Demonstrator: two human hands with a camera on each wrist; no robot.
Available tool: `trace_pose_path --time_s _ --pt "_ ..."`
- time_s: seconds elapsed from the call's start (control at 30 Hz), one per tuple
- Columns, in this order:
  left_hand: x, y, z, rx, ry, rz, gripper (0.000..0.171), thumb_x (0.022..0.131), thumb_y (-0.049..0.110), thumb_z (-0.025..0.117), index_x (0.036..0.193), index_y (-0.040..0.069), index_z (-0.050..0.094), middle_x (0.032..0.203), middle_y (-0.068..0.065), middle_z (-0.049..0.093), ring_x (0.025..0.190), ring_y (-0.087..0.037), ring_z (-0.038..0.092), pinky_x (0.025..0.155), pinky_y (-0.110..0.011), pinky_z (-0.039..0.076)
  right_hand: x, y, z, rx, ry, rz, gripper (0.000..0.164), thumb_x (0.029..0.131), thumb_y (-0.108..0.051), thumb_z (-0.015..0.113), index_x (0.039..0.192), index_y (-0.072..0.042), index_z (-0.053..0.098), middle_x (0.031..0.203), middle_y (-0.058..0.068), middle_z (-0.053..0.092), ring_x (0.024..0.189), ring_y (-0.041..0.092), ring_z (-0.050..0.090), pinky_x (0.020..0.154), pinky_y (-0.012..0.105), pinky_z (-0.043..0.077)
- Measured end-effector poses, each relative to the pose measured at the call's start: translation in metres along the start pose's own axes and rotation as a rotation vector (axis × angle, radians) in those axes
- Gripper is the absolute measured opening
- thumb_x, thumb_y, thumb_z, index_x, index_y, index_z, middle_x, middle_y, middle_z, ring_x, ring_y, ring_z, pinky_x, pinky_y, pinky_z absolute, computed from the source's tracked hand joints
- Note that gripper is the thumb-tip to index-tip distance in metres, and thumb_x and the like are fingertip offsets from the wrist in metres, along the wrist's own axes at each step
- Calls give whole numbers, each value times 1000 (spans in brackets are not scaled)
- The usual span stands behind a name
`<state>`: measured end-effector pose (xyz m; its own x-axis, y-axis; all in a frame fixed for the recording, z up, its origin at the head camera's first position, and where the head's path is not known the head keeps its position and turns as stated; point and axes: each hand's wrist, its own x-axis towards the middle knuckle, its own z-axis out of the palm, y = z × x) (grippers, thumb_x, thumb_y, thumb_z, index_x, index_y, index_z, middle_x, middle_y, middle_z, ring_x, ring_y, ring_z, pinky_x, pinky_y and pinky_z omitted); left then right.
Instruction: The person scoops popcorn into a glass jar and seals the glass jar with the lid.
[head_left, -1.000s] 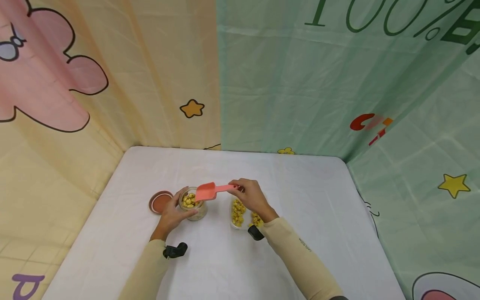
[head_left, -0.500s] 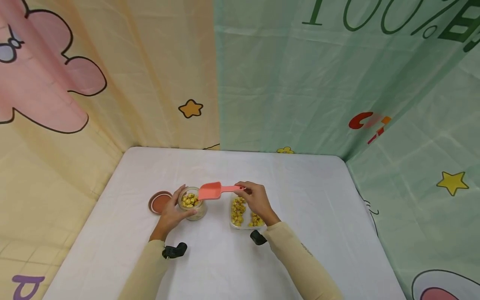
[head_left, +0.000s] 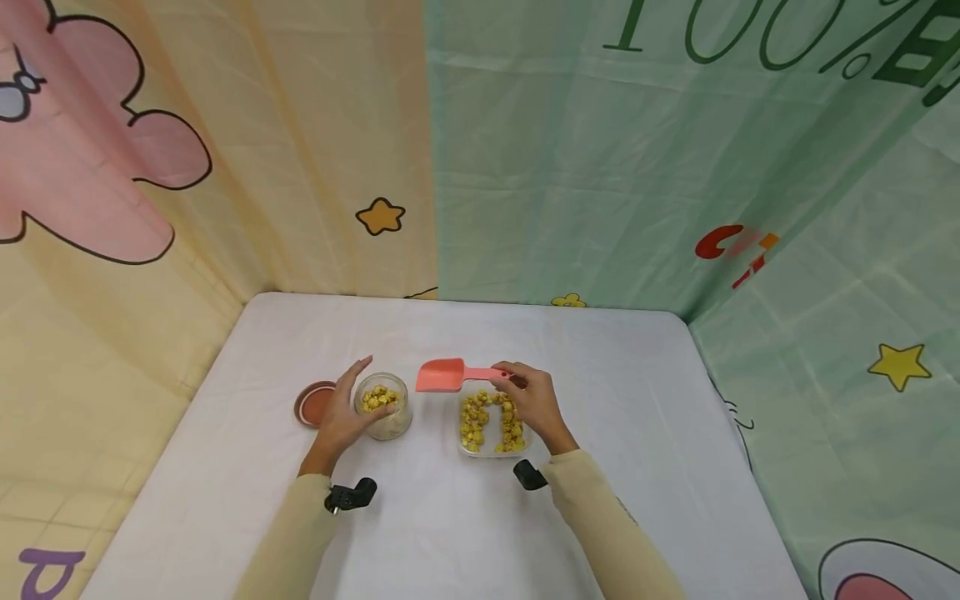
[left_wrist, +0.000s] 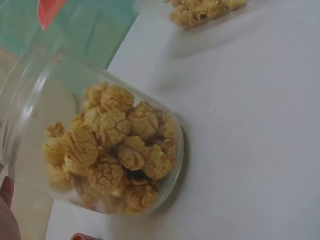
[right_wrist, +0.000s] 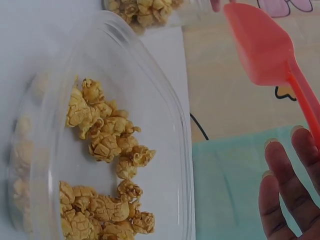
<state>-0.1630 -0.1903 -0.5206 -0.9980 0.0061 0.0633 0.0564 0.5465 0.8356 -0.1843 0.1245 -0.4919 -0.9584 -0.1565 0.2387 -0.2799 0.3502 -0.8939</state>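
Where the head view looks down, my left hand (head_left: 341, 423) spreads loosely beside the jar (head_left: 393, 427), thumb before it; my right hand (head_left: 536, 406) pinches the scoop (head_left: 441, 376) near the tub (head_left: 480, 454). Left wrist: popcorn (left_wrist: 107, 150) sits inside the jar. Right wrist: my fingers (right_wrist: 285, 180) stand slightly apart.

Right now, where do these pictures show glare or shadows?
Left wrist: glare streaks the neck of the jar, a soft shadow beside its base; right wrist: pale highlights along the clear box; head: faint shadows on the white table.

The left wrist view's edge crops the scoop (left_wrist: 49, 13)
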Motion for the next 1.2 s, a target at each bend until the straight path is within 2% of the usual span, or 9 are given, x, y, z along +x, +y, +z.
trace_pose_path --time_s 0.13,0.27,0.37,0.53,0.7,0.77,0.87,1.0,1.2 --pt "1 11 -3 13 -5 -15 92 75 31 83 151 19 31 157 -18 21 144 -40 17 112 -65 17 -2 4 -8 2 38 -8 25 89 -21 68 108 -6 72 92 6 70 77 19 67 70 29 56" --pt "2 22 -2 -3 -9 -5 91 76 29 83 151 19 32 158 -17 20 144 -40 17 112 -65 16 -5 9 -16 4 61 -4 25 89 -20 68 108 -4 72 89 8 69 77 28 67 69 27 55" --pt "3 30 -1 -8 -13 12 91 76 28 83 151 21 32 159 -15 20 144 -41 15 111 -66 15 -6 13 -21 -1 70 11 25 89 -19 68 108 -4 72 88 9 69 79 31 66 70 26 54" --pt "3 42 4 -26 -24 57 91 75 27 83 151 25 32 160 -12 19 145 -41 13 110 -69 14 -6 18 -29 -24 87 41 25 89 -20 68 109 -5 72 91 8 69 79 20 65 72 25 54" --pt "3 51 14 -100 -30 165 94 74 27 84 151 20 32 158 -14 22 144 -39 19 111 -66 17 -8 21 -39 -21 105 82 23 90 -15 68 109 -4 71 93 9 69 81 20 65 73 21 53" --pt "3 53 20 -115 -34 192 95 73 34 84 151 19 32 157 -13 25 144 -37 20 112 -65 19 -9 23 -44 -26 114 94 23 90 -14 67 110 -4 71 92 10 69 82 21 65 73 20 52" --pt "2 57 28 -114 -49 199 97 73 42 83 151 18 32 157 -11 27 144 -35 21 112 -63 20 -11 27 -49 -34 130 111 23 90 -14 67 110 -4 70 92 11 69 82 22 64 74 18 52" --pt "0 62 38 -118 -79 186 98 72 43 83 151 19 32 157 -8 29 144 -32 22 113 -59 21 -14 33 -53 -33 139 114 25 89 -16 68 110 -3 71 91 11 69 82 21 65 72 18 52" --pt "-3 67 50 -125 -153 214 99 72 47 82 152 20 31 155 -8 32 142 -34 27 110 -63 26 -20 39 -60 -32 124 111 25 89 -18 67 109 -2 71 90 11 68 80 18 64 71 19 51"
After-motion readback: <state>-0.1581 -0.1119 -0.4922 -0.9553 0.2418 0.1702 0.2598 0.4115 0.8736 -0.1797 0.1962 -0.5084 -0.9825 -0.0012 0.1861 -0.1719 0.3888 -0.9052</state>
